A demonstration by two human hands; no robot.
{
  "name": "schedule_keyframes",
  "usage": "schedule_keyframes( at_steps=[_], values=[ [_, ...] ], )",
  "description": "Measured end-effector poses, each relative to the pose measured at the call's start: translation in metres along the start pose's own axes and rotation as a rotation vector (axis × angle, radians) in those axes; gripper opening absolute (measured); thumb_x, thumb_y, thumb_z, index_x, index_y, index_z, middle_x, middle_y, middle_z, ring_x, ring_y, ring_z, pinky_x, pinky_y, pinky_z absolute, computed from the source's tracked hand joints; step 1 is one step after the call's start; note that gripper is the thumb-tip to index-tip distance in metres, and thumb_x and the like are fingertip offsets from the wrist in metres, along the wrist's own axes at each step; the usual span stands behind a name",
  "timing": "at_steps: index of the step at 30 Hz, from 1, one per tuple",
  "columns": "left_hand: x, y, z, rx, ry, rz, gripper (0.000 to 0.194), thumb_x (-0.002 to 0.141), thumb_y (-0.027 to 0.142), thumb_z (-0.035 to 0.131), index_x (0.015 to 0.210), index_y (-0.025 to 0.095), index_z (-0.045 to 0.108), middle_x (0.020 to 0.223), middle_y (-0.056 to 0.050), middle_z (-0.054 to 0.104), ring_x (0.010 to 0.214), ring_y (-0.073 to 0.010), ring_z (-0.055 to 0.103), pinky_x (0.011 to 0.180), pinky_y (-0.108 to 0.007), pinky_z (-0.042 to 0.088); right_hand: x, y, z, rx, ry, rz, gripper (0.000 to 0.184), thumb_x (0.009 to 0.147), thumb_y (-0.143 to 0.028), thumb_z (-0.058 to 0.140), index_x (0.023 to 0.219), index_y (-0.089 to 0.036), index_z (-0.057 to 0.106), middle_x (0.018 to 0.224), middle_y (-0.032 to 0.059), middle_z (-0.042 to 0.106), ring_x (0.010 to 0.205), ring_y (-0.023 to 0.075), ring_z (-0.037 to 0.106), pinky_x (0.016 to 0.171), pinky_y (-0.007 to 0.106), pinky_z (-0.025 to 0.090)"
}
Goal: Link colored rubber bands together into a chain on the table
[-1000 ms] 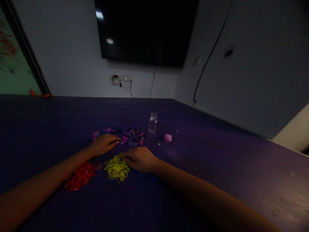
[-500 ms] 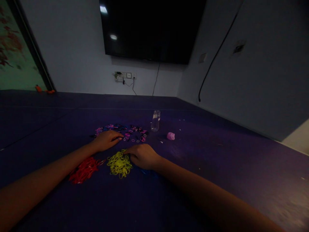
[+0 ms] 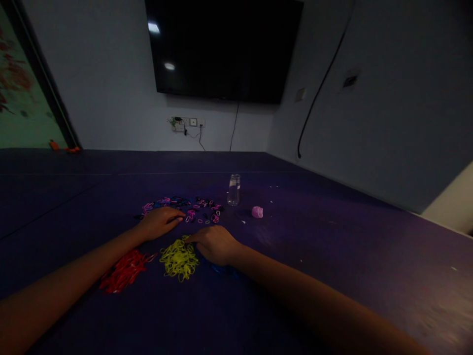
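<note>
My left hand (image 3: 159,223) lies low over the purple floor with its fingers stretched out. It is beside a mixed scatter of pink, black and blue rubber bands (image 3: 190,215), and I see nothing held in it. With its index finger extended, my right hand (image 3: 217,245) touches the upper right edge of a heap of yellow rubber bands (image 3: 179,260); its other fingers are curled and partly hidden. Red rubber bands (image 3: 125,270) form a heap beside my left forearm. Some blue bands (image 3: 221,269) show below my right wrist, mostly covered by it.
A clear glass jar (image 3: 233,190) stands upright beyond my hands. To its right sits a small crumpled pink object (image 3: 257,212). White scraps (image 3: 243,222) dot the floor. A large dark screen (image 3: 225,49) hangs on the far wall above sockets and cables.
The view has tilted and shifted slightly, so everything sits a little lower and further left. Both hands keep nearly the same places, the right index finger still at the yellow heap.
</note>
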State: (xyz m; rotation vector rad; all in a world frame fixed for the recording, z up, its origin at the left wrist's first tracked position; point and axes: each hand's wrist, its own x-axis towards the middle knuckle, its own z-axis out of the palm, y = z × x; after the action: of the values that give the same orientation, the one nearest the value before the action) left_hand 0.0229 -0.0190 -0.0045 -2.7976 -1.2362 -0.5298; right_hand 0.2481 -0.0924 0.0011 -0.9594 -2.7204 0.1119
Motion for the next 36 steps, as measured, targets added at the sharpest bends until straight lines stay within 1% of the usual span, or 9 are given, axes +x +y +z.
schedule_keyframes(
  at_steps=[7,12,20,27,32,36],
  values=[
    [-0.0006,-0.0028,0.0011,-0.002,0.008,-0.002,0.037,0.09,0.036,0.038,0.106,0.021,0.067,0.106,-0.006,0.07,0.098,-0.021,0.063,0.088,-0.035,0.048,-0.0001,-0.0012,-0.0009,-0.016,-0.004,0.003,0.038,0.087,-0.018,0.04,0.115,-0.021,0.065,0.112,0.007,0.069,0.098,0.0199,0.065,0.079,0.031,0.049],
    [-0.0009,-0.002,0.0006,-0.001,0.022,-0.008,0.036,0.09,0.037,0.038,0.104,0.022,0.067,0.105,-0.006,0.07,0.098,-0.0212,0.064,0.088,-0.035,0.048,0.0006,-0.0013,0.0016,0.002,0.032,0.013,0.038,0.085,-0.02,0.043,0.117,-0.023,0.064,0.111,0.004,0.069,0.096,0.0173,0.066,0.077,0.028,0.049],
    [-0.0013,-0.002,0.0002,0.016,0.054,0.034,0.036,0.09,0.037,0.038,0.104,0.023,0.068,0.103,-0.005,0.071,0.097,-0.0198,0.063,0.087,-0.034,0.049,0.0008,0.0003,0.004,0.0,0.058,-0.007,0.036,0.086,-0.02,0.043,0.114,-0.023,0.065,0.108,0.0039,0.07,0.092,0.0162,0.066,0.076,0.027,0.048],
    [-0.0001,-0.0034,-0.0001,0.0,0.019,0.02,0.037,0.09,0.038,0.037,0.105,0.022,0.067,0.105,-0.006,0.07,0.099,-0.0206,0.062,0.089,-0.035,0.047,0.001,-0.0027,-0.0009,0.007,0.024,0.009,0.035,0.087,-0.021,0.045,0.115,-0.022,0.064,0.11,0.0046,0.07,0.095,0.0171,0.066,0.076,0.027,0.048],
    [0.0011,-0.003,-0.0011,-0.005,-0.017,-0.001,0.04,0.09,0.041,0.036,0.106,0.02,0.067,0.106,-0.007,0.07,0.1,-0.0214,0.062,0.09,-0.036,0.047,0.0013,-0.001,0.0008,-0.001,0.035,-0.003,0.033,0.088,-0.021,0.045,0.115,-0.021,0.065,0.111,0.0054,0.069,0.096,0.0178,0.065,0.076,0.028,0.049],
    [0.0014,-0.0033,-0.0016,0.001,-0.036,-0.017,0.039,0.089,0.041,0.037,0.108,0.021,0.066,0.107,-0.005,0.069,0.1,-0.0204,0.061,0.091,-0.035,0.046,0.0016,-0.0008,0.0015,0.006,0.041,-0.001,0.033,0.089,-0.021,0.044,0.114,-0.021,0.065,0.108,0.0048,0.07,0.092,0.0172,0.066,0.075,0.028,0.049]
  ],
)
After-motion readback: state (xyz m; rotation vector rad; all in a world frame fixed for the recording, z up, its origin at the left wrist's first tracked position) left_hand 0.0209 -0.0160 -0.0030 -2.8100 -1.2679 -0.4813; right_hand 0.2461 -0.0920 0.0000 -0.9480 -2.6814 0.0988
